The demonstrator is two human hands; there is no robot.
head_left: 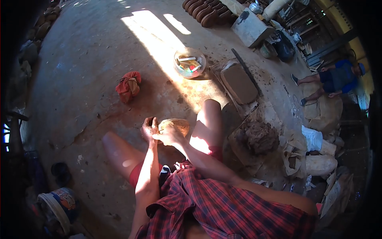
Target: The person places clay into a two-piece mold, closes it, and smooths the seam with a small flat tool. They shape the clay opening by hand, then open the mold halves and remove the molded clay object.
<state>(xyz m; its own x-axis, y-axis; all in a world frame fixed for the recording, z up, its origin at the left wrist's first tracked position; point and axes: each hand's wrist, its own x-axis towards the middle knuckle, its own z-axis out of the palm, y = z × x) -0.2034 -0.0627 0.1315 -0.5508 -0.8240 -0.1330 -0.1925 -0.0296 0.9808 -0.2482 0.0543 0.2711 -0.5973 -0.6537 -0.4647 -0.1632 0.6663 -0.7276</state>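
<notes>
Between my knees, a tan rounded piece (181,125) with a rough, smeared surface is held low over the floor; its exact kind is unclear. My right hand (171,136) is closed over its near side, the fingers pointing left. Against its left edge is my left hand (149,130), stained dark, with bent fingers. The two hands meet near the thumbs, and whatever lies between them is hidden. Beyond them stand a clear round tub (189,75) holding several small tools and a knotted reddish cloth bundle (128,87).
To the right lie a clay-covered rectangular slab (239,84), a dark bar (245,71) and a mound of wet clay (259,137). Brown shaped pieces (210,14) stand in rows at the back. Another person (338,77) sits far right. A bucket (59,207) is at lower left.
</notes>
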